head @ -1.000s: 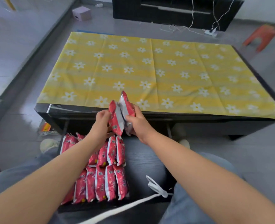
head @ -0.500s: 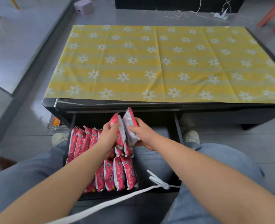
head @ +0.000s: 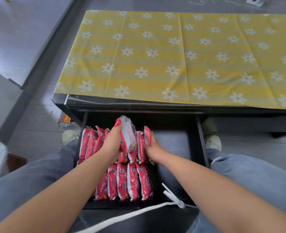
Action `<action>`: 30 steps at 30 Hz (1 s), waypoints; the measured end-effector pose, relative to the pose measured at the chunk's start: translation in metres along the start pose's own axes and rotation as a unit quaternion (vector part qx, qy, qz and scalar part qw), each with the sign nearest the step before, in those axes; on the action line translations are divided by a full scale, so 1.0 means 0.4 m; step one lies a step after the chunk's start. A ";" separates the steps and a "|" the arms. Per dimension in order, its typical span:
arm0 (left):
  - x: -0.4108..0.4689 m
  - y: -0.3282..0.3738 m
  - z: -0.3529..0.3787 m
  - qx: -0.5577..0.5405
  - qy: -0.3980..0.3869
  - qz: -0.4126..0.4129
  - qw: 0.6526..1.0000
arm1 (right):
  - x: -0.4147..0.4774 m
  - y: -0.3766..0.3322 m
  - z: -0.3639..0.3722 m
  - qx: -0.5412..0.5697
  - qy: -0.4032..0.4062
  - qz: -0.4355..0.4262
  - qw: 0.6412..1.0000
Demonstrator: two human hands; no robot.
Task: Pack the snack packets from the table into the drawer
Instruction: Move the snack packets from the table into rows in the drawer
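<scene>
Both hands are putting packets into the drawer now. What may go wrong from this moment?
1. The left hand holds the raised packet above a tightly packed back row; pressing it in may crush neighbours.
2. The end packet in the right hand stands beside bare drawer floor, so it may topple.
3. The white cord crosses the drawer's front and may get caught.

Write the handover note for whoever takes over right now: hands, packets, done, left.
Left hand: grips the raised packet, tilted above the back row.
Right hand: holds the end packet, upright at that row's right end.
Drawer: open, two packet rows filling its left side.
Done: no packets seen on the tablecloth.
Left: seat both held packets.
</scene>
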State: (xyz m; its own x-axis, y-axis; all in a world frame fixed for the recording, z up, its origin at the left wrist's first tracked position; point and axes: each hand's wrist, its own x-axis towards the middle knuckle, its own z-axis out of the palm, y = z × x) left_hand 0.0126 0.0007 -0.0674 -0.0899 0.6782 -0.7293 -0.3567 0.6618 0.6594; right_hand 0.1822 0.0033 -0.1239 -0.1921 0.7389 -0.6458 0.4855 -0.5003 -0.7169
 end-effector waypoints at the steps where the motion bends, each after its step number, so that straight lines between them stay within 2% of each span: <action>1: 0.002 0.000 -0.004 0.013 0.001 0.008 1.000 | 0.003 0.003 0.013 -0.003 -0.013 0.012 1.000; 3: 0.002 0.003 -0.010 0.044 0.001 0.024 0.999 | 0.004 0.000 0.017 -0.051 -0.017 0.045 0.998; 5: -0.002 0.005 -0.010 0.082 -0.009 0.044 0.996 | -0.007 -0.022 0.001 -0.111 0.016 0.044 0.993; 8: -0.013 0.018 -0.002 0.135 -0.019 0.049 0.989 | -0.032 -0.081 -0.045 -0.088 0.074 -0.081 0.990; 11: -0.031 0.029 0.014 0.178 -0.049 0.048 0.982 | -0.070 -0.131 -0.104 -0.099 0.025 -0.199 0.975; 14: -0.071 0.037 0.039 0.229 -0.077 0.032 0.970 | -0.104 -0.160 -0.143 -0.116 -0.025 -0.228 0.966; 16: -0.099 0.032 0.049 0.195 -0.075 0.022 0.978 | -0.132 -0.163 -0.151 -0.122 -0.020 -0.226 0.966; 20: -0.120 0.049 0.034 0.015 -0.017 0.022 0.999 | -0.157 -0.156 -0.166 -0.051 0.005 -0.189 0.981; 22: -0.146 0.058 0.028 0.033 0.029 0.061 0.997 | -0.177 -0.155 -0.170 -0.025 0.050 -0.186 0.981; 24: -0.161 0.055 0.035 0.101 0.050 0.055 0.992 | -0.192 -0.158 -0.163 -0.007 0.100 -0.198 0.975; 25: -0.174 0.051 0.045 0.108 0.024 0.036 0.993 | -0.208 -0.158 -0.155 -0.008 0.117 -0.213 0.970; 27: -0.190 0.049 0.077 0.052 -0.064 -0.012 0.996 | -0.228 -0.152 -0.138 -0.050 0.110 -0.249 0.961; 29: -0.211 0.062 0.109 -0.002 -0.112 -0.027 0.993 | -0.256 -0.143 -0.121 -0.106 0.057 -0.266 0.957; 30: -0.217 0.067 0.120 -0.010 -0.103 -0.022 0.994 | -0.270 -0.141 -0.115 -0.098 0.017 -0.262 0.960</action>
State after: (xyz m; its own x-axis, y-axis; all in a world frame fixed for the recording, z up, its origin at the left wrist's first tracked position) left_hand 0.0556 -0.0250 0.0222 0.1182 0.7012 -0.7031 -0.3741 0.6873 0.6226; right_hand 0.2148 -0.0278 -0.0017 -0.4278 0.8820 -0.1978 0.4807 0.0366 -0.8761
